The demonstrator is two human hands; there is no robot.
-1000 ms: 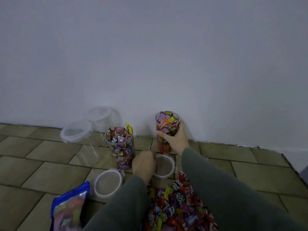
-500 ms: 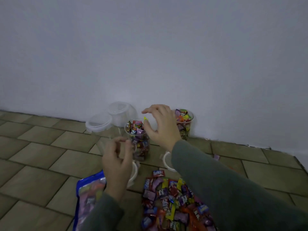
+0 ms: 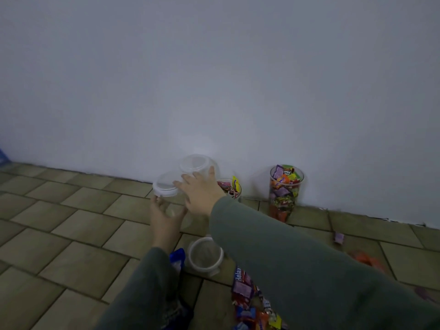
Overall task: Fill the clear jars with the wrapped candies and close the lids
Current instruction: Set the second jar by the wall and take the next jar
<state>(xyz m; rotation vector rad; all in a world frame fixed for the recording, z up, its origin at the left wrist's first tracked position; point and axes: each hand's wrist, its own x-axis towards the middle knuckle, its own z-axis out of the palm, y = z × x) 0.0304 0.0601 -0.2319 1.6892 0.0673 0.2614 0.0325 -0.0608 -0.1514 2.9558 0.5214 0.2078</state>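
Tiled floor meets a plain white wall. Left hand curls round an empty lidded jar; right hand reaches over its lid, fingers spread, holding nothing. Two open jars of candies stand by the wall: one behind the right hand, one further right. A loose lid lies near. One wrapper in the pile reads "Relax".

Head view, forward-down, over hands
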